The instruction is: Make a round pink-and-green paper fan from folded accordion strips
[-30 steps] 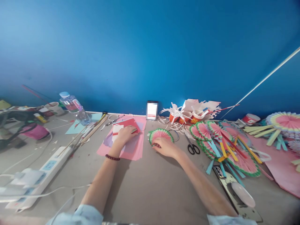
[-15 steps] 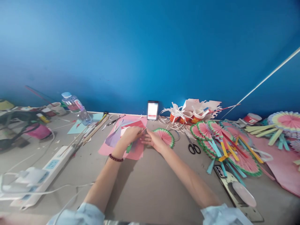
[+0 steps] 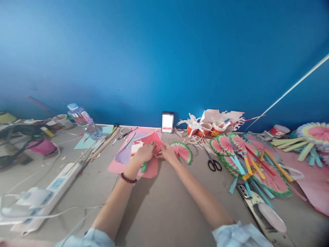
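A sheet of red paper (image 3: 151,138) lies tilted between my hands, over pink and purple sheets. My left hand (image 3: 146,153) has its fingers curled at the near edge of the red paper, a dark beaded bracelet on that wrist. At the sheet's right corner, my right hand (image 3: 167,153) grips with thumb and fingers. A white block-like piece (image 3: 136,148) sits left of my left hand, and a green item (image 3: 144,167) is partly covered beneath it. Just right of my right hand is a pleated pink-and-green paper fan (image 3: 183,153).
Black-handled scissors (image 3: 214,164) and a pile of paper fans (image 3: 246,154) lie to the right, near a phone (image 3: 257,209). Red cups (image 3: 204,129) stand along the wall beside a lit screen (image 3: 168,122). Leftward are a bottle (image 3: 86,121), wooden sticks (image 3: 105,144) and a power strip (image 3: 48,195).
My right hand's flat, spread fingers have closed in at the red paper's corner. My left hand has shifted slightly down, and more of the red sheet shows.
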